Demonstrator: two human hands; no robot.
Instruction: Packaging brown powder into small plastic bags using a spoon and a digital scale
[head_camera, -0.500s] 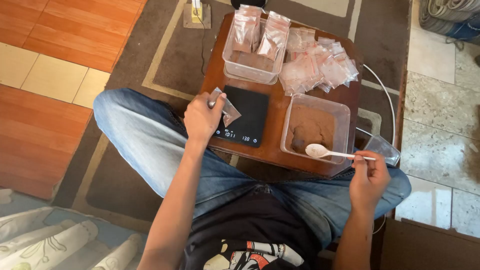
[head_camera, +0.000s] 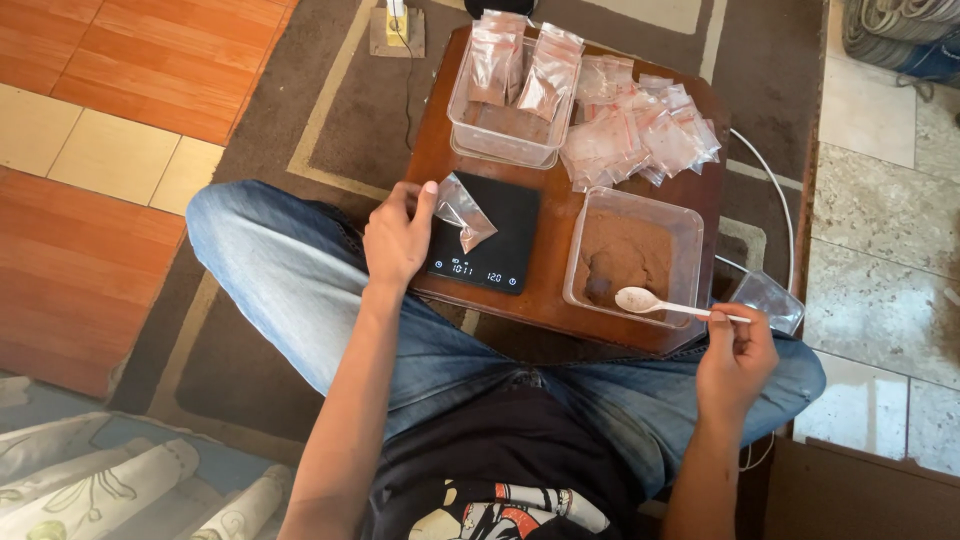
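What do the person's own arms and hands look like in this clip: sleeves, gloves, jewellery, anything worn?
Both forearms are bare up to where they leave the picture; no sleeve cuffs show. The left hand and right hand are bare: no gloves, and no rings, watch or bracelet that I can make out. Below them show blue jeans and a dark printed shirt.

Clear packet (head_camera: 465, 212) on black scale display (head_camera: 475, 270); piled sachets (head_camera: 640, 135)
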